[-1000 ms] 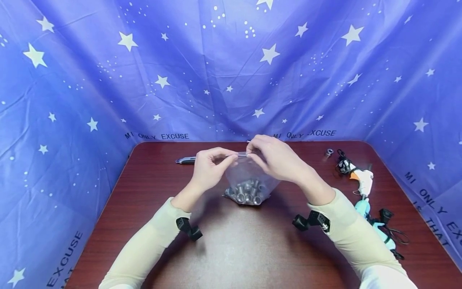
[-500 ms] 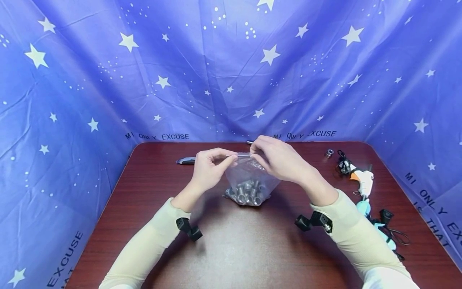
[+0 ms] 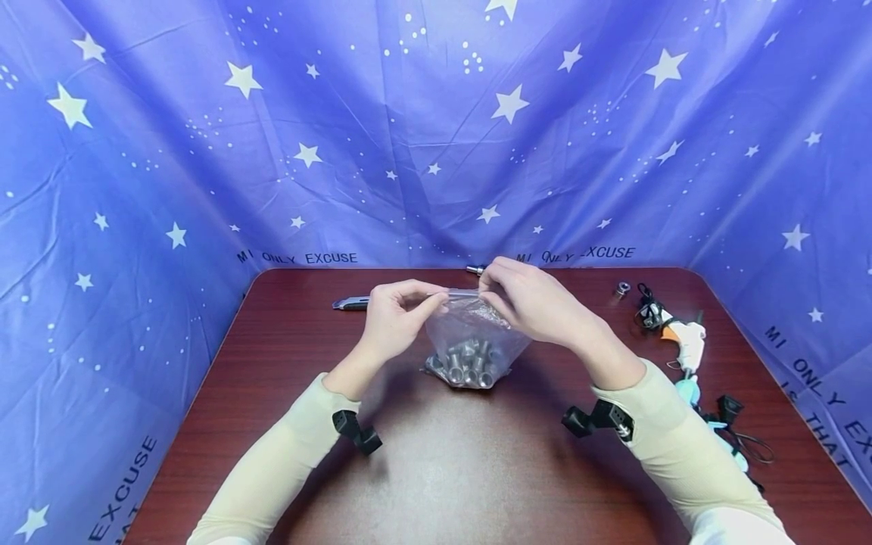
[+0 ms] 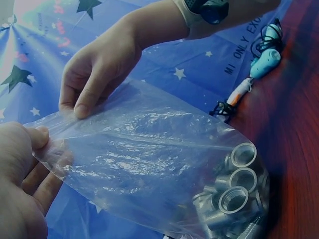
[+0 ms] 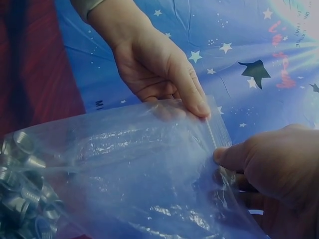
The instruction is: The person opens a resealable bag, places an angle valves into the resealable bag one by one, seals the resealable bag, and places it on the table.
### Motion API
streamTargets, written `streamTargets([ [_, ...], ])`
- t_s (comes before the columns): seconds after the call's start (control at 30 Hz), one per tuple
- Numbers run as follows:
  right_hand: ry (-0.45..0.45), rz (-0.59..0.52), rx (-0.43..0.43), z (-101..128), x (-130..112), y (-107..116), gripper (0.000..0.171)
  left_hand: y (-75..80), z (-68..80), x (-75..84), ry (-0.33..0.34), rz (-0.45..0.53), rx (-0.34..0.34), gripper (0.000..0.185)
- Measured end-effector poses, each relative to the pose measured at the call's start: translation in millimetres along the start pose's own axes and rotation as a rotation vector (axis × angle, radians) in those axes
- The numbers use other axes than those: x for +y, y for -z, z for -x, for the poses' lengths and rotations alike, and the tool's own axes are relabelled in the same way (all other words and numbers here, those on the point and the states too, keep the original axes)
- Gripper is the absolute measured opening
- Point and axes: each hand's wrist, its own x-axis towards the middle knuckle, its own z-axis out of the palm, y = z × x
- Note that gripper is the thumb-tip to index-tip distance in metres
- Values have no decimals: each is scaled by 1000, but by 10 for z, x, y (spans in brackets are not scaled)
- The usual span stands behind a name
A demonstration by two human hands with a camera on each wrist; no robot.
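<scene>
A dark red table fills the lower half of the head view, with a blue star-printed cloth hung behind and to both sides. At the centre of the frame stands a clear plastic bag, its bottom resting on the table and its top edge held up between the two hands.

The left hand pinches the left end of the bag's mouth between thumb and curled fingers. The right hand pinches the right part of the same edge, thumb on the film. The left wrist view shows both pinches plainly.

The film looks thin, limp and slick, so it would probably slide between loose fingers; the thicker strip at the mouth seems the surest place to grip.

In the bag's bottom lies a heap of short metal threaded sleeves. They look heavy for so thin a bag, and I judge that their weight keeps the base planted and could stretch the film if lifted by one corner.

At the right edge lies a glue gun with its cord; behind the left hand, a grey knife.
</scene>
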Motion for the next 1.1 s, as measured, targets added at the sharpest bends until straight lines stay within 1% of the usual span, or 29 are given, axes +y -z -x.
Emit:
streamTargets([
  [0.5,-24,34,-6,88,59,24,9,-1,7,-23,-11,8,-4,9],
  [1.1,-56,47,-29,165,139,48,7,-3,4,-18,-7,29,-9,10],
])
